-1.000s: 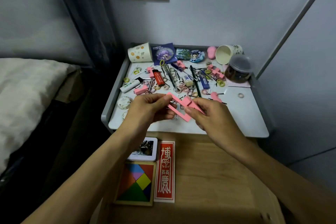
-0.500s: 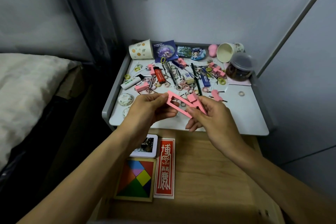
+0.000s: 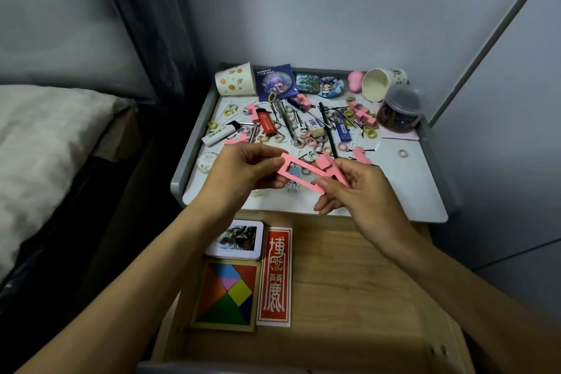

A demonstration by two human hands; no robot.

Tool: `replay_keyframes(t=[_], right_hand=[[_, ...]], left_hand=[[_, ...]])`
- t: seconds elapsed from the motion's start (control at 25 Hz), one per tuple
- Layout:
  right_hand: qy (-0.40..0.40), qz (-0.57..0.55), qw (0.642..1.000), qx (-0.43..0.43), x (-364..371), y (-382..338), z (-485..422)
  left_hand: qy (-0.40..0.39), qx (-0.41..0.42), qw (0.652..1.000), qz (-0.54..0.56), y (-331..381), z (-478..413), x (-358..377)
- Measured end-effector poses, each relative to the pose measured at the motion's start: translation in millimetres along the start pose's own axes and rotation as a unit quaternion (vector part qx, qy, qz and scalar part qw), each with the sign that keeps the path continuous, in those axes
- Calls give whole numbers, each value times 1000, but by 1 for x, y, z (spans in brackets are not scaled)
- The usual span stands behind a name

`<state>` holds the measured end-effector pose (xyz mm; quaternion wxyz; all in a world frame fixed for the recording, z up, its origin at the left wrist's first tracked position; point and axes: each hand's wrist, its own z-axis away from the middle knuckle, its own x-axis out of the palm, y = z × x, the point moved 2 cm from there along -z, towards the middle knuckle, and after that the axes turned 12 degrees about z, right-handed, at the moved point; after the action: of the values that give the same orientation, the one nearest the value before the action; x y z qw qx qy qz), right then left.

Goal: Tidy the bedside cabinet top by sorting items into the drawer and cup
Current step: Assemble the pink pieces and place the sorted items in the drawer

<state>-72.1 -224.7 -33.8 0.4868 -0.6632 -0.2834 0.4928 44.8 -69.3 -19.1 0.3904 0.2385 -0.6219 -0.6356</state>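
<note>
Held item: pink frame (image 3: 299, 174), in the air over front edge of cabinet top (image 3: 409, 188), above the open drawer (image 3: 364, 282).
L hand (image 3: 243, 173): fingers (image 3: 273, 165) pinch frame's left end.
R hand (image 3: 358, 191): thumb + fingers pinch the right end; small pink block (image 3: 324, 161) sits right there.
Drawer so far: tangram (image 3: 226, 294), red card (image 3: 274, 276), tin (image 3: 236, 240), all at left side.
Cups: back-left cup (image 3: 235, 80) and back-right cup (image 3: 379, 85) both tipped over; right one looks empty.
Left to do: most of it, e.g. red lighter (image 3: 267, 126), hair ties, pins, badges across back + middle.
Progress: early, I'd say.
</note>
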Motion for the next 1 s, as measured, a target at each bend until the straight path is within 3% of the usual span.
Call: replay_keyframes(t=[0.4, 0.84, 1.0], right_hand=[[9, 85, 995, -44, 0, 1, -1], [-1, 81, 995, -53, -5, -4, 0], [56, 130, 989, -37, -17, -3, -2]], left_hand=[[3, 0, 999, -42, 1, 0, -1], [-15, -16, 1000, 11, 2, 1, 4], [-13, -15, 1000, 0, 1, 1, 4]])
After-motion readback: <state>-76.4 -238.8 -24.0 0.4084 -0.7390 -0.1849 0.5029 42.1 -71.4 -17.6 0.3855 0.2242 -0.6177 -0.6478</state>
